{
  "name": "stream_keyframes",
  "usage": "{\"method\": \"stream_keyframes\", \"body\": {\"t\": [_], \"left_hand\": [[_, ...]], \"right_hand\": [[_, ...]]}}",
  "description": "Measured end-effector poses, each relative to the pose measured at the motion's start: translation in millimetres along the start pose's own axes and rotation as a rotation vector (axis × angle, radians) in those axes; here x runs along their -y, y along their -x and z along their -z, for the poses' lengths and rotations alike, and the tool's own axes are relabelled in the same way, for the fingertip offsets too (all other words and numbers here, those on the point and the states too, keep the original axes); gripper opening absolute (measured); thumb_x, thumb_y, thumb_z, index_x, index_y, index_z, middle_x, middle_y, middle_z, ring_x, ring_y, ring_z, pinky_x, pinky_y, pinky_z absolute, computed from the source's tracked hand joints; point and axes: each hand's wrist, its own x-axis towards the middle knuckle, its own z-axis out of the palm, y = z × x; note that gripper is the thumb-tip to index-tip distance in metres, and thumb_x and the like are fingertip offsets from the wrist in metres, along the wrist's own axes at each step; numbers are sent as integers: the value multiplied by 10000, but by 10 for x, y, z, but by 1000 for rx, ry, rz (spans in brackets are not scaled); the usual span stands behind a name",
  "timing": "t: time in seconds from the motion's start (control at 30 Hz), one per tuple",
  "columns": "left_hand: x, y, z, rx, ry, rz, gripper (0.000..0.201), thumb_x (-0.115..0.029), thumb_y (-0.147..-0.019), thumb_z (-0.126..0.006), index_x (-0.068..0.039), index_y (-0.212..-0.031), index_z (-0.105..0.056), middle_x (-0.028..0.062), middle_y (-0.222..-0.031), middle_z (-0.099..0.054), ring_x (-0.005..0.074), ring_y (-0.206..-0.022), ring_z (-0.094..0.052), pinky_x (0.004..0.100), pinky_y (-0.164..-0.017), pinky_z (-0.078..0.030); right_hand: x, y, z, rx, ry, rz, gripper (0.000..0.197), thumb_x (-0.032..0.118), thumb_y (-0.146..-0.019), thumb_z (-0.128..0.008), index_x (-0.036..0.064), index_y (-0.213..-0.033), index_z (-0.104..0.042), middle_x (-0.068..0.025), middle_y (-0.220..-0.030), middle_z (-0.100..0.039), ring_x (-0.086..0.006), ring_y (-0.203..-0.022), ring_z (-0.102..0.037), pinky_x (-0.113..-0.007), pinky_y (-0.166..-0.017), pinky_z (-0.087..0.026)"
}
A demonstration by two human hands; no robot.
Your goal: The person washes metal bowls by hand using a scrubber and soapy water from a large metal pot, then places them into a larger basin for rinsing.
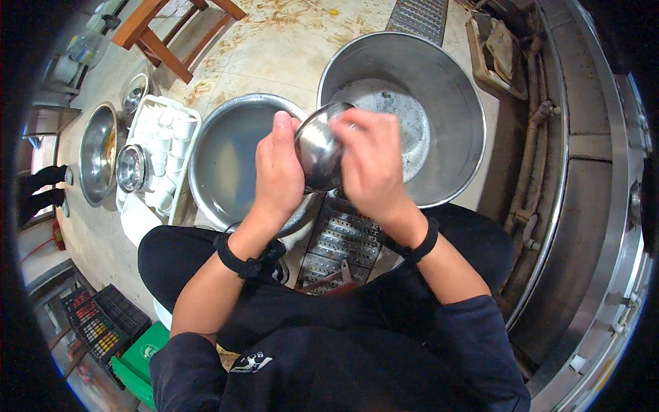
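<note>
"Where is the steel bowl (320, 152) sitting?"

"It is resting between the two hands, above the gap where the wide basin (197, 184) and the deep pot (458, 113) are standing side by side. Its smooth, rounded wall is shining like a dull mirror."

"And what are the fingers doing?"

"Those of the left hand (280, 175) are grasping the bowl from its left side, with the thumb pointing up. The right hand (374, 165) is showing a little blurred; its fingers are bending over the bowl's right side and touching it, but I cannot tell whether they are gripping."

"What are the vessels holding?"

"The round metal basin is holding cloudy, greyish water. The pot, with its tall, brushed-looking wall, is holding a pool topped with white foam (414, 127)."

"Anything at the left?"

"A white rectangular tray (195, 130) is carrying smooth white cups (163, 145), many of them lying tipped, and a small shiny round bowl (130, 168) is sitting at its left edge. Beyond it, a broad, shallow steel basin (89, 154) is standing on the stained floor (268, 51)."

"And underneath?"

"A metal drain cover (336, 237), patterned with rows of small bumps or holes, is running between the person's legs."
</note>
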Motion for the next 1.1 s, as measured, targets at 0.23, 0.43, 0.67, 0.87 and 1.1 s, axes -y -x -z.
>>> {"method": "stream_keyframes", "body": {"t": [0.23, 0.43, 0.67, 0.87, 1.1], "left_hand": [[117, -24, -26, 28, 93, -44, 655, -434, -1118, -250, -5, -771, -602, 0, -636, -512, 119, -625, -453, 327, -578, -368], [145, -24, 83, 59, 36, -12, 693, -527, -1105, -253, -35, -848, -669, -61, -678, -537, 53, -583, -426, 257, -515, -305], [-70, -72, 68, -45, 41, 35, 558, -379, -1115, -360, -19, -745, -572, -11, -610, -483, 82, -585, -423, 307, -531, -347], [221, -51, 22, -9, 35, -22, 514, -337, -1117, -374, 0, -767, -541, 24, -670, -491, 109, -673, -428, 350, -606, -391], [51, -48, -13, -28, 43, 39, 545, -358, -1122, -310, 4, -804, -565, 36, -674, -511, 124, -676, -459, 343, -627, -408]], "right_hand": [[-34, -78, 45, 63, -18, 62, 322, -15, -741, -625, 0, -1058, -678, -138, -1104, -642, -346, -962, -570, -439, -866, -487], [-164, -52, 54, 33, -20, -38, 286, -65, -780, -604, -16, -1055, -665, -184, -1046, -620, -371, -939, -593, -435, -839, -516], [-329, 68, 7, 22, -163, -301, 230, -71, -866, -564, -49, -1071, -666, -168, -1025, -641, -328, -905, -634, -381, -826, -519], [306, -193, 13, 214, -151, 13, 335, -65, -747, -605, 10, -1062, -692, -177, -1112, -612, -366, -984, -582, -420, -873, -499], [-104, -105, 73, 69, -12, -74, 335, -68, -760, -601, -12, -1078, -689, -186, -1048, -611, -367, -928, -597, -426, -815, -510]]}}
